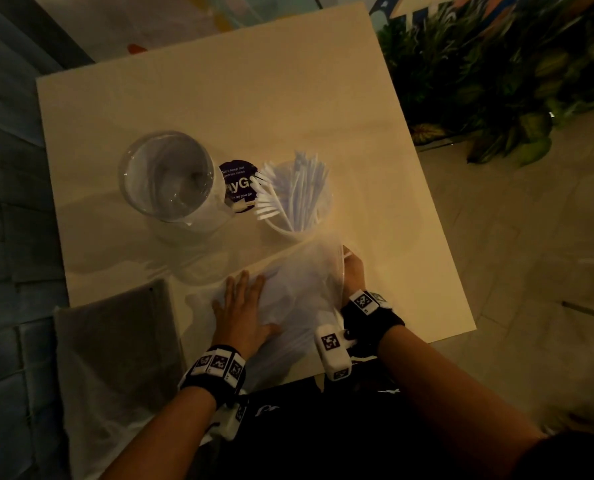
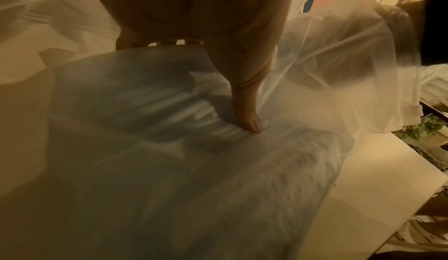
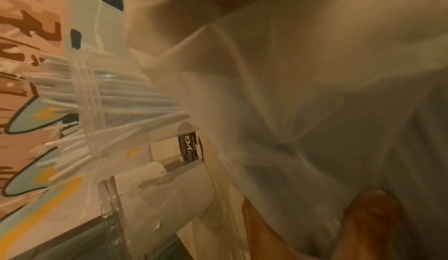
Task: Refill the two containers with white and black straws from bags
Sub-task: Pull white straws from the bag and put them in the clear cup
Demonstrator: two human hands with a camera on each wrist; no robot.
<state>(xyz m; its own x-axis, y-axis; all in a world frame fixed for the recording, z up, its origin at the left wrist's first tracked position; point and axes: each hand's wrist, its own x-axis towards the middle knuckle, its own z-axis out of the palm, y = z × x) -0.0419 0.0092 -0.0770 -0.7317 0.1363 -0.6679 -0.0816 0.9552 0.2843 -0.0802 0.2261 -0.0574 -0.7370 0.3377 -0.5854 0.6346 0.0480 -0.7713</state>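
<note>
On the near part of the table [image 1: 219, 98] lies a clear plastic bag [image 1: 299, 292] with white straws [image 2: 169, 107] dimly visible inside. My left hand [image 1: 243, 306] presses flat on the bag, thumb [image 2: 247, 110] spread out. My right hand [image 1: 352, 268] grips the bag's right edge and holds it raised; its fingers are mostly hidden by plastic. Behind the bag stand two clear containers. The left container [image 1: 169, 174] is empty, and the right container [image 1: 299, 216] holds several white straws [image 1: 299, 188]. The right wrist view looks through the bag [image 3: 315, 110] at both containers.
A second bag with dark contents [image 1: 115, 327] lies at the table's near left corner. A dark round sticker [image 1: 236, 185] sits on the table between the containers. Potted plants [image 1: 496, 81] stand beyond the table's right edge, over a tiled floor.
</note>
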